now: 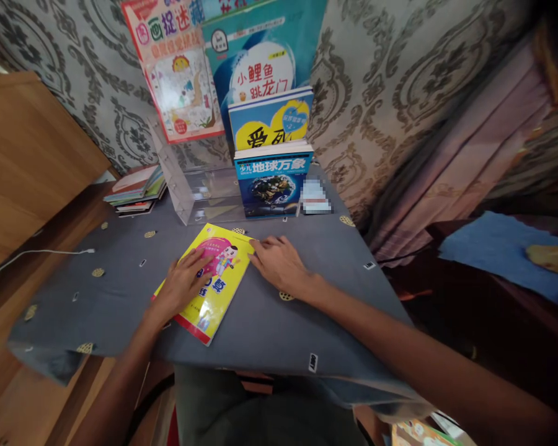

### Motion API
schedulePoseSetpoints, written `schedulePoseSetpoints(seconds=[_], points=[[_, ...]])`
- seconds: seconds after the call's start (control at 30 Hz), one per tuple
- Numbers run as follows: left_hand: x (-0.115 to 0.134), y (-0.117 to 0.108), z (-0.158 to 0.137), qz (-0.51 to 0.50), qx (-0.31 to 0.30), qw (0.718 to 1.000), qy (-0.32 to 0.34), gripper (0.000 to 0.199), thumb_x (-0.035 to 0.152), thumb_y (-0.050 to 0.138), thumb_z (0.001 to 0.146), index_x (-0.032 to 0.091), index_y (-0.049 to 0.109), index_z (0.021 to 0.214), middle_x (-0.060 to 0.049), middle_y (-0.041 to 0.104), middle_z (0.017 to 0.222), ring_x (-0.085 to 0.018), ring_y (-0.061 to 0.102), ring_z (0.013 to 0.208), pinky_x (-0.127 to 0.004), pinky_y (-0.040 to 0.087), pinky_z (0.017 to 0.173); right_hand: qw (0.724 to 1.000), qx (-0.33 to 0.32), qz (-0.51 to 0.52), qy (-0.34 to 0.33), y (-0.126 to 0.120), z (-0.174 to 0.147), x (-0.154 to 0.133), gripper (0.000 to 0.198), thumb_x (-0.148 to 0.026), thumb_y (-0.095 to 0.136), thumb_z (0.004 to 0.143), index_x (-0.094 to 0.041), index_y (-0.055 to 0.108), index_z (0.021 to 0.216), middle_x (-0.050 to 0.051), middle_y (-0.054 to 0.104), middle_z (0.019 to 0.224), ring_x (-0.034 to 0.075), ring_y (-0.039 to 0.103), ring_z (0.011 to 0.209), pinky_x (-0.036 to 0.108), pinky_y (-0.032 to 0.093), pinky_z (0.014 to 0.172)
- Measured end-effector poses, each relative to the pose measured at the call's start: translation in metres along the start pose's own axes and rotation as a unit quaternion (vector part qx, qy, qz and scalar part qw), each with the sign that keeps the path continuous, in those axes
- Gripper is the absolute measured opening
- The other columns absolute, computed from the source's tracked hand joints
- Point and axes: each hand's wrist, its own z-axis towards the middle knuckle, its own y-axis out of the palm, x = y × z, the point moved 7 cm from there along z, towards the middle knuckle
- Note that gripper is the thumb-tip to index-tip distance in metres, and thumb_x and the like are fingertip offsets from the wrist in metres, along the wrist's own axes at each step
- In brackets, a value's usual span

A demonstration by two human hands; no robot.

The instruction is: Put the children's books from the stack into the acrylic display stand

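Steadying the yellow book [219,294], seven o'clock from the rack [177,181], suits a flat left hand [183,282], fingers loosely spread; the right hand [279,263] curls by the book's two o'clock corner, pinching or not I cannot tell

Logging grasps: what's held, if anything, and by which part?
Nothing is clearly gripped. The left hand rests on the yellow book; the right hand is at its upper right corner, pinching or not I can't tell.

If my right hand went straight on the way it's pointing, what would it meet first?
Most likely the upper right corner of the flat, rectangular red-edged yellow paper book; whether your bare right hand touches it now is unclear.
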Motion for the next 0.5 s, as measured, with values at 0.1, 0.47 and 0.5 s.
schedulePoseSetpoints(seconds=[0.1,0.47,0.5], points=[[-0.008,0.004,-0.009,-0.006,-0.004,1.0,-0.002,0.048,0.043,0.041,0.101,0.028,0.05,0.146,-0.009,0.04,0.16,-0.029,0.035,0.148,-0.056,0.032,0.117,1.0,-0.001,0.004,0.013,0.004,0.008,0.009,0.03,-0.033,0.047,0.102,-0.014,0.063,0.118,0.019,0.074,0.105,0.035,0.062,0.108,0.045,0.04,0.089],[0.026,0.005,-0.002,0.069,0.057,0.996,0.005,0.05,0.048,0.047,0.1,0.023,0.055,0.143,-0.014,0.049,0.152,-0.034,0.046,0.141,-0.053,0.042,0.11,0.999,-0.009,0.019,0.036,0.01,0.043,0.034,0.032,-0.033,0.042,0.103,-0.014,0.061,0.121,0.017,0.07,0.121,0.032,0.057,0.117,0.042,0.04,0.093],[0.027,0.005,-0.003,0.069,0.061,0.996,0.006,0.049,0.048,0.047,0.1,0.023,0.055,0.141,-0.014,0.05,0.151,-0.034,0.046,0.14,-0.054,0.042,0.109,0.999,-0.003,0.024,0.036,0.01,0.041,0.034,0.033,-0.033,0.042,0.103,-0.014,0.061,0.123,0.017,0.069,0.125,0.032,0.056,0.119,0.042,0.04,0.094]])
